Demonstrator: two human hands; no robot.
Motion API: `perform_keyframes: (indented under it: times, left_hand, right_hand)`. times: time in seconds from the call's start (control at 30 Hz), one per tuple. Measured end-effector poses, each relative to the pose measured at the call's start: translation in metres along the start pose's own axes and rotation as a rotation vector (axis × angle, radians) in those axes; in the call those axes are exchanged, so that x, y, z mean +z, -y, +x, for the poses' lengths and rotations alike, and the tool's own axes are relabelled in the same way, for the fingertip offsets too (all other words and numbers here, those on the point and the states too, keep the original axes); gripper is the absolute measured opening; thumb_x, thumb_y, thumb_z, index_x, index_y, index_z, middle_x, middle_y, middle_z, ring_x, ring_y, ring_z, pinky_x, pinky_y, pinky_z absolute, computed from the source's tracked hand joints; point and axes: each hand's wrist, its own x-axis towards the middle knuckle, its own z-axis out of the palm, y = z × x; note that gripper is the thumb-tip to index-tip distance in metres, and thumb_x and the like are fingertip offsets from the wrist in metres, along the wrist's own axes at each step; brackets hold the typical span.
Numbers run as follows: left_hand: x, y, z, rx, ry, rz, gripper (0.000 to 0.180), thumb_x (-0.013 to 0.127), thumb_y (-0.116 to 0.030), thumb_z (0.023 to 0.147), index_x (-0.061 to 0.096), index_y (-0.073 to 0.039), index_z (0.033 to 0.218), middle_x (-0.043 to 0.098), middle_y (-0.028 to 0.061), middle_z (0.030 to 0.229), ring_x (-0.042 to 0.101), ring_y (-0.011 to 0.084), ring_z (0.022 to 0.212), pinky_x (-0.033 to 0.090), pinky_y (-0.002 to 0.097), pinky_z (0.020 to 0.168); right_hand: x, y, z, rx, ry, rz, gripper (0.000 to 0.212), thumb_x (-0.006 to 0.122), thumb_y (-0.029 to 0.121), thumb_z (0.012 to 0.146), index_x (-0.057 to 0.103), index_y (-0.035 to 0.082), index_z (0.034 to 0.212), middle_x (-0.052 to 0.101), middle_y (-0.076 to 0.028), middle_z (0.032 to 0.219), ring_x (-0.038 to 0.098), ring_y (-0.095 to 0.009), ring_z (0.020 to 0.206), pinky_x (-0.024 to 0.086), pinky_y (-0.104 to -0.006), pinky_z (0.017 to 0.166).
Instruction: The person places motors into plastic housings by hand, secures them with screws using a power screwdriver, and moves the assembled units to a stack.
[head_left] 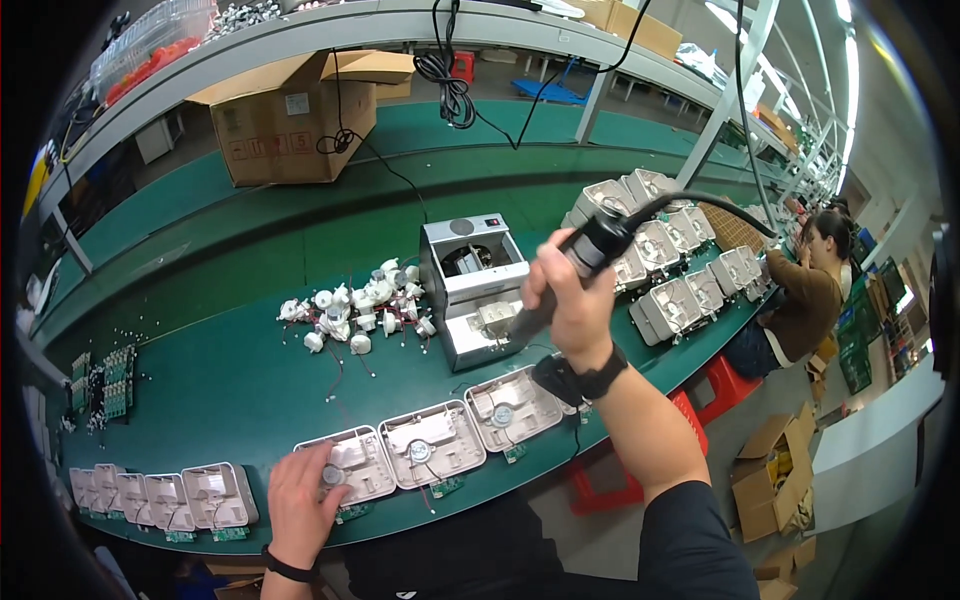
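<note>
Three white housings lie in a row at the bench edge. Left hand presses flat on the leftmost housing. Right hand grips an electric screwdriver tightly above them.

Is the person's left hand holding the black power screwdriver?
No, the left hand rests on a white plastic housing, while the right hand grips the black screwdriver.

— What sits along the near edge of the green worktop?
— A row of white plastic housings, left to right.
— And behind them?
— A heap of small white plastic parts, with a grey metal box machine to its right. A brown cardboard box stands far behind.
</note>
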Motion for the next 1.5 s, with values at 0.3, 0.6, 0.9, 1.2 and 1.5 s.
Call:
perform_keyframes:
  times: [0.3, 0.6, 0.9, 1.2, 1.5]
  left_hand:
    - [0.041, 0.025, -0.041, -0.574, -0.203, -0.419, 0.064, 0.074, -0.008, 0.084, 0.050, 0.000, 0.142, 0.056, 0.0124, 0.128, 0.056, 0.0202, 0.093, 0.047, 0.0310, 0.076]
    - [0.039, 0.023, -0.040, -0.619, -0.075, -0.409, 0.061, 0.069, -0.015, 0.089, 0.047, 0.003, 0.144, 0.056, 0.0126, 0.127, 0.053, 0.0176, 0.090, 0.045, 0.0282, 0.074]
    - [0.049, 0.031, -0.043, -0.565, -0.110, -0.492, 0.056, 0.065, -0.014, 0.094, 0.046, 0.003, 0.144, 0.053, 0.0139, 0.133, 0.058, 0.0227, 0.110, 0.047, 0.0324, 0.093]
    - [0.047, 0.027, -0.037, -0.654, -0.070, -0.539, 0.056, 0.065, -0.016, 0.097, 0.044, 0.003, 0.146, 0.052, 0.0135, 0.136, 0.056, 0.0223, 0.118, 0.045, 0.0336, 0.101]
    - [0.052, 0.028, -0.040, -0.564, -0.190, -0.451, 0.058, 0.071, -0.019, 0.089, 0.050, 0.003, 0.139, 0.056, 0.0110, 0.122, 0.059, 0.0188, 0.090, 0.049, 0.0289, 0.075]
  right_hand:
    - [-0.047, 0.037, -0.060, -0.031, -0.130, -0.042, 0.017, 0.056, 0.011, 0.095, 0.046, 0.004, 0.106, 0.052, -0.007, 0.067, 0.051, -0.016, 0.053, 0.047, -0.0325, 0.053]
    - [-0.069, 0.009, -0.069, -0.047, -0.150, -0.083, 0.018, 0.057, 0.011, 0.094, 0.046, 0.002, 0.104, 0.053, -0.007, 0.067, 0.051, -0.016, 0.054, 0.048, -0.0326, 0.054]
    - [-0.072, -0.009, -0.073, -0.038, -0.171, -0.116, 0.018, 0.058, 0.010, 0.093, 0.045, 0.002, 0.102, 0.052, -0.007, 0.064, 0.051, -0.016, 0.052, 0.048, -0.0319, 0.054]
    - [-0.076, -0.015, -0.070, 0.000, -0.191, -0.120, 0.019, 0.058, 0.009, 0.093, 0.045, 0.002, 0.104, 0.052, -0.007, 0.064, 0.051, -0.016, 0.052, 0.047, -0.0313, 0.054]
    - [-0.017, 0.014, -0.034, -0.134, -0.105, 0.100, 0.016, 0.059, 0.009, 0.093, 0.047, 0.002, 0.102, 0.053, -0.006, 0.065, 0.051, -0.016, 0.052, 0.047, -0.0312, 0.053]
